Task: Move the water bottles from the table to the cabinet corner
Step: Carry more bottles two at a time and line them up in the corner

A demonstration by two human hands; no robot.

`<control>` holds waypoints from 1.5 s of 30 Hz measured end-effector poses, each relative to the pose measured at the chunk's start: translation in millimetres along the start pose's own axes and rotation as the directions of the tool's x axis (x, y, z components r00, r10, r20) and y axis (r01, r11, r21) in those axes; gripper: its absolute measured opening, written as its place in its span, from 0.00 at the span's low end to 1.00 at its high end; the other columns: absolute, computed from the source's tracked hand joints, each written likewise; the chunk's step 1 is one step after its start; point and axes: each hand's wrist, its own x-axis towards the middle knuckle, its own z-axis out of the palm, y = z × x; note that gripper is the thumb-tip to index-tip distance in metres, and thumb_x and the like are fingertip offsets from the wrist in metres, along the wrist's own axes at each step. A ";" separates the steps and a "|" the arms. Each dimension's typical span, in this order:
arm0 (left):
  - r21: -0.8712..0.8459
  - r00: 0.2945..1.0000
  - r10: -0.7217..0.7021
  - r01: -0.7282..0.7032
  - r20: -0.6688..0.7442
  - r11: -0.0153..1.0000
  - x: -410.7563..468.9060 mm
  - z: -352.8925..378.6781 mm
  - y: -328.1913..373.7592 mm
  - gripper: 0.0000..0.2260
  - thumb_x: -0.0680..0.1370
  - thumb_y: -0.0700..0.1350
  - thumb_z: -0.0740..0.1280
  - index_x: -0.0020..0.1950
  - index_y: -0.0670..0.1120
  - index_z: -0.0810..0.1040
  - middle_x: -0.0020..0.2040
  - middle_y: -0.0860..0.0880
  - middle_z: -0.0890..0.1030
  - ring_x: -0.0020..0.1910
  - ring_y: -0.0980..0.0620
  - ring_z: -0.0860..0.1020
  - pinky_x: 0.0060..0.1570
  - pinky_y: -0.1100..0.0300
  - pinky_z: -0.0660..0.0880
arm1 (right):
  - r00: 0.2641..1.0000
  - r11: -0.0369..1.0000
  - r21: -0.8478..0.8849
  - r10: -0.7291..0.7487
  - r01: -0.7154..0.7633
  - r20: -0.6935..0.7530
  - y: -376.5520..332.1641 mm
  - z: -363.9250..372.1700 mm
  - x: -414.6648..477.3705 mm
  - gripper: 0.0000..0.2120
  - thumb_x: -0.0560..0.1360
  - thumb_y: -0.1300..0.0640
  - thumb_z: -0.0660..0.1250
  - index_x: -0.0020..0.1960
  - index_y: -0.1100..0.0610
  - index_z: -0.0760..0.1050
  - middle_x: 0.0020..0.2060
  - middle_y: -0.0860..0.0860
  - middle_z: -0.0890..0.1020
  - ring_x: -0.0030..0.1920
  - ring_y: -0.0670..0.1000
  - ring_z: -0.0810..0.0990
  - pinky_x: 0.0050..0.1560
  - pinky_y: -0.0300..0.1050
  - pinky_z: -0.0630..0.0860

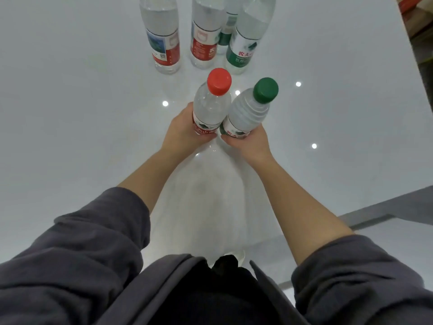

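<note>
Up at one o'clock, in the far corner, sit blurred orange and tan shapes (416, 15), cardboard-like but too soft to name. At four o'clock a grey strip (410, 207) runs slantwise. Four small round light reflections (298, 84) gleam on the glossy white, spread from eleven round to three o'clock.

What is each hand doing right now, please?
Left hand: grips the red-capped bottle.
Right hand: grips the green-capped bottle.
</note>
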 end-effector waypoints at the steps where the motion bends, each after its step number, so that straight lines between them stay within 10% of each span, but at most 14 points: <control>1: 0.009 1.000 0.010 -0.011 0.028 1.000 -9.2 5.5 1.4 0.27 0.66 0.49 0.79 0.62 0.49 0.74 0.54 0.55 0.80 0.50 0.55 0.77 0.47 0.67 0.70 | 1.000 1.000 -0.002 0.012 -0.012 -0.010 6.8 -5.3 -12.1 0.31 0.63 0.51 0.80 0.64 0.52 0.75 0.54 0.43 0.83 0.53 0.40 0.82 0.51 0.37 0.79; 16: 0.047 0.843 0.202 -0.259 0.498 0.965 -179.6 187.9 56.7 0.21 0.67 0.52 0.77 0.57 0.52 0.75 0.47 0.60 0.79 0.47 0.59 0.79 0.43 0.69 0.73 | 0.916 0.970 0.171 0.221 -0.171 -0.336 162.7 -143.2 -255.4 0.16 0.68 0.57 0.79 0.54 0.57 0.80 0.47 0.49 0.85 0.49 0.46 0.84 0.50 0.44 0.81; 24: 0.006 0.733 0.238 -0.313 0.637 0.950 -290.3 301.9 89.1 0.22 0.66 0.54 0.76 0.55 0.49 0.75 0.48 0.54 0.82 0.48 0.55 0.81 0.47 0.56 0.79 | 0.726 0.912 0.290 0.407 -0.291 -0.554 251.0 -201.4 -407.1 0.23 0.66 0.57 0.80 0.58 0.54 0.78 0.47 0.38 0.81 0.47 0.29 0.79 0.43 0.23 0.72; 28: -0.043 0.628 0.294 -0.383 0.720 0.923 -314.5 334.5 122.1 0.21 0.67 0.52 0.77 0.55 0.50 0.75 0.49 0.56 0.81 0.47 0.60 0.80 0.42 0.74 0.73 | 0.596 0.880 0.417 0.464 -0.227 -0.655 259.6 -225.7 -445.7 0.26 0.66 0.60 0.80 0.61 0.55 0.76 0.51 0.45 0.84 0.51 0.38 0.82 0.48 0.30 0.76; 37: -0.243 0.345 0.486 -0.556 0.803 0.795 -325.1 380.9 248.8 0.19 0.68 0.50 0.77 0.54 0.51 0.73 0.48 0.55 0.81 0.46 0.62 0.79 0.41 0.72 0.73 | 0.314 0.899 0.438 0.416 -0.003 -0.853 210.3 -299.1 -473.5 0.32 0.66 0.60 0.79 0.66 0.54 0.70 0.56 0.47 0.83 0.55 0.44 0.82 0.56 0.44 0.80; 45: -0.521 0.286 0.728 -0.542 0.624 0.659 -323.1 373.7 415.6 0.27 0.65 0.48 0.80 0.61 0.49 0.75 0.53 0.55 0.82 0.50 0.59 0.80 0.48 0.64 0.76 | 0.158 0.938 0.285 0.257 0.197 -0.953 106.0 -409.6 -478.8 0.27 0.66 0.57 0.79 0.61 0.48 0.72 0.52 0.42 0.83 0.49 0.38 0.82 0.44 0.36 0.78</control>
